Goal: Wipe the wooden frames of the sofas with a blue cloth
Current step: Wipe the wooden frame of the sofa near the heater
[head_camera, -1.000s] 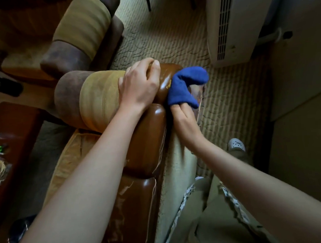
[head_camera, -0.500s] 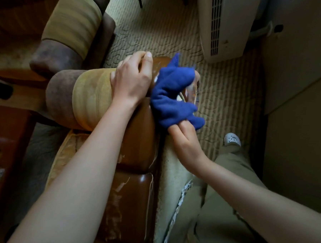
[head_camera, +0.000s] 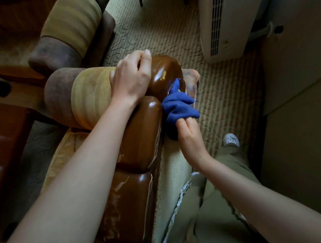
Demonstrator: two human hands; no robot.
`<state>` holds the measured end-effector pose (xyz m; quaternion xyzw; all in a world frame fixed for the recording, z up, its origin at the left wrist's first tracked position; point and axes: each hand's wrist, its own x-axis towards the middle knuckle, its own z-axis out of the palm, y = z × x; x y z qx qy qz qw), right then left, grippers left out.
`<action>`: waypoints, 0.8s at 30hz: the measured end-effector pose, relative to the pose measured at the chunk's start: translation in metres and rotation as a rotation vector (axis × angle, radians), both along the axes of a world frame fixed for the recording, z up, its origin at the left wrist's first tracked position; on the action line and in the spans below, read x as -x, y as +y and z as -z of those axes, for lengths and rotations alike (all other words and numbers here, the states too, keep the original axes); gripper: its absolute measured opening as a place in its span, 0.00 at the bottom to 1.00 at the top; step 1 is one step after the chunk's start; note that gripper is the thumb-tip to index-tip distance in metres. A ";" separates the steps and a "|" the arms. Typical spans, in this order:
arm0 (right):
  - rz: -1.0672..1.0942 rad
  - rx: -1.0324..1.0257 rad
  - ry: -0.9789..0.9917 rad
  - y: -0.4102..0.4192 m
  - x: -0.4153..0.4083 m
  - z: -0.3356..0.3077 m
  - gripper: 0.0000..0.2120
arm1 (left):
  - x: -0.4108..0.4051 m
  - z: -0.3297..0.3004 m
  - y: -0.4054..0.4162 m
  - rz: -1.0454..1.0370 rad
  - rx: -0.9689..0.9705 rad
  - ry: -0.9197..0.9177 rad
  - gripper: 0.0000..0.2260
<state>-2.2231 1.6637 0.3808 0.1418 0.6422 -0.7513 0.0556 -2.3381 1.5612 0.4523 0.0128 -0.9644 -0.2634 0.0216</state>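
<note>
The bunched blue terry cloth (head_camera: 179,106) sits just right of centre in the frame, pressed against the outer side of the glossy brown wooden sofa frame (head_camera: 141,129), at the seam where the rounded end cap meets the long top rail. Over the last second it has come down: it was draped over the crown of the end cap, then spread across the cap's right face, and now it is lower, wadded tight in the notch under the cap. The stroke has run from top to side — so I judge the cap's crown done and the outer flank of the rail the part now in hand.

The right hand (head_camera: 189,138) has slid down with it; its grip is closed on the lower end of the cloth, fingers curled round the wad and pushing it toward the wood. How much of the cloth actually bears on the frame is hard to tell, since the contact face is hidden behind the wad.

The left hand (head_camera: 132,77), above centre, has stayed where it was — fingers curled over the junction of the end cap and the yellow-and-brown cylindrical bolster cushion (head_camera: 80,96), its grip holding the cushion back off the wood.

Down the lower middle, the rail's scuffed, pale-marked panels look untouched. A second matching armchair (head_camera: 71,31) lies upper left, a white slatted floor-standing unit (head_camera: 223,21) upper right, patterned beige carpet (head_camera: 228,91) between. Its frame is likely yet to be wiped.
</note>
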 end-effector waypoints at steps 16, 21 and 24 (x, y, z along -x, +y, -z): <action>0.056 0.128 -0.357 0.013 0.121 0.048 0.09 | 0.002 0.002 0.000 0.030 0.129 -0.040 0.20; -0.053 0.032 -0.044 -0.007 0.062 0.050 0.11 | 0.002 0.002 0.002 0.051 0.189 -0.033 0.18; -0.045 -0.045 -0.102 0.001 0.103 0.055 0.16 | 0.002 0.002 0.002 0.061 0.200 -0.035 0.19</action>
